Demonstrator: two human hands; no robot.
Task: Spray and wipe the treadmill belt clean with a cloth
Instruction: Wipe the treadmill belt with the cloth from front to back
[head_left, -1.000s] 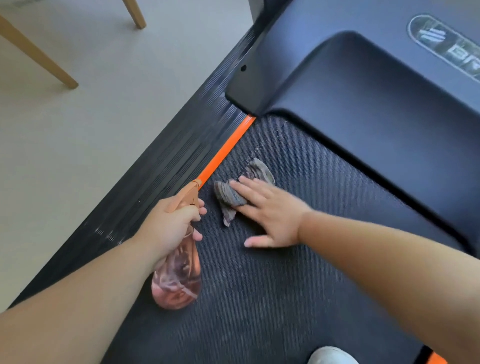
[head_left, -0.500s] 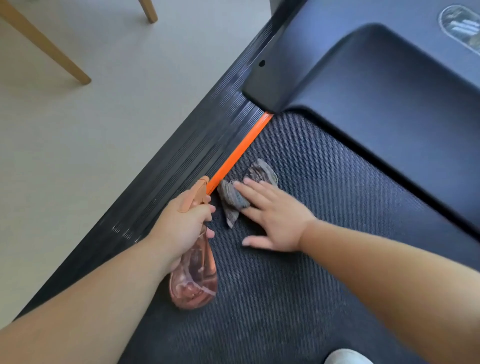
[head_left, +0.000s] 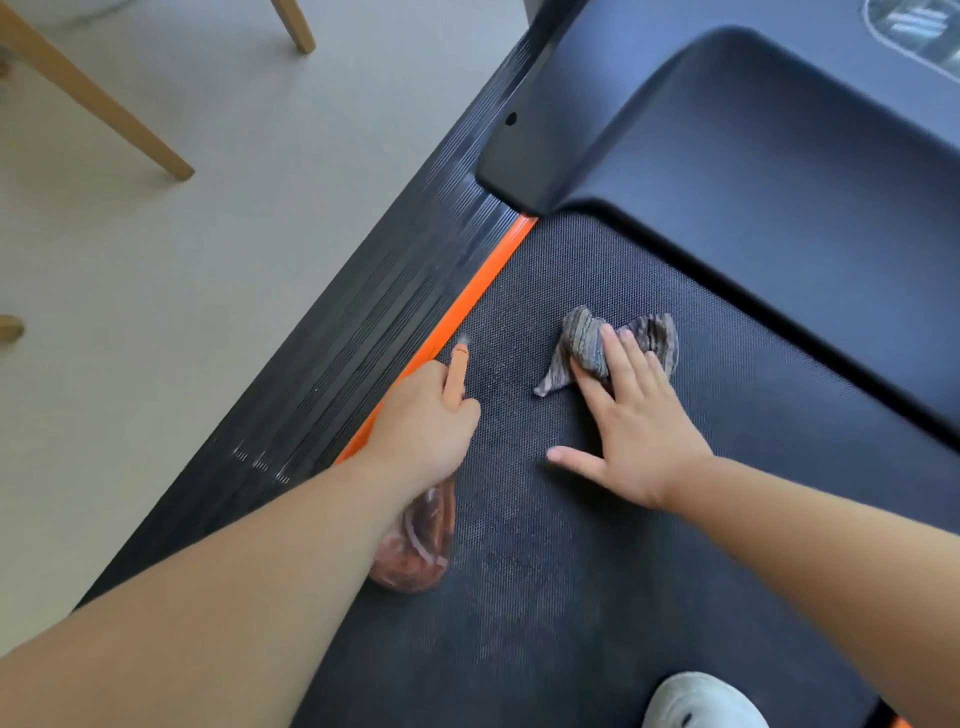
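Black textured treadmill belt (head_left: 649, 571) fills the view, w/ faint pale smudges near the middle. Orange edge strip (head_left: 483, 291) runs along its left side. Left hand (head_left: 421, 431) grips the pink translucent spray bottle (head_left: 415, 545) by the strip. Right hand (head_left: 634, 431), fingers flat & spread, presses the crumpled grey striped cloth (head_left: 582, 338), which has slid from beside the strip twd mid-belt, so wiping looks underway.

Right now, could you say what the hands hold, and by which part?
Left hand grips the spray bottle by its neck; right hand presses flat on the cloth.
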